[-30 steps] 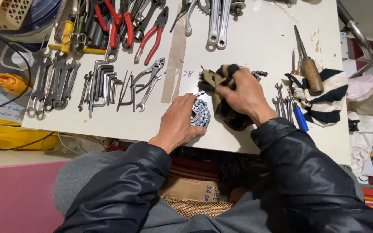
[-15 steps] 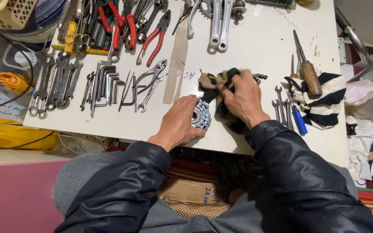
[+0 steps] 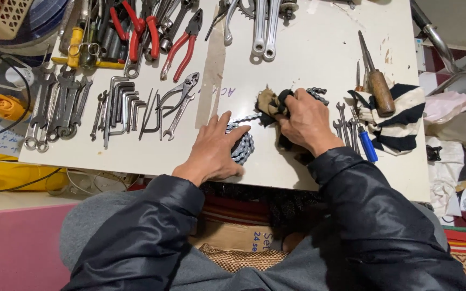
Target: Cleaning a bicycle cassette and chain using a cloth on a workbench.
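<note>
While I lean over the near edge of the white counter (image 3: pixel 308 64), my dark sleeves fill the bottom of the frame and both hands rest just past them at centre. My left hand (image 3: pixel 214 148) lies flat, fingers spread and holding nothing, its palm pressing down on the coiled end of a bicycle chain (image 3: pixel 242 145) that bunches under my fingertips. From that coil the chain runs up and to the right, its long axis slanting toward the middle of the frame, and disappears into my right hand (image 3: pixel 306 121). That hand's fingers are curled closed around a grubby tan and black rag (image 3: pixel 271 102), and the rag seems wrapped about the chain; a short run of links shows again just beyond my knuckles. So the chain lies between my hands, its loose bulk nearer the left, its gripped part under the right.

Right of my right hand lie a few small spanners (image 3: pixel 343 126), a blue-handled screwdriver (image 3: pixel 368 148), and a wooden-handled tool (image 3: pixel 378 89) on a striped cloth (image 3: pixel 400 121). Left of centre lie pliers (image 3: pixel 176 102), a row of hex keys (image 3: pixel 120 105) and wrenches (image 3: pixel 60 105). Farther up, red-handled pliers (image 3: pixel 182 48) and silver crank arms (image 3: pixel 262 27) reach the top edge.
</note>
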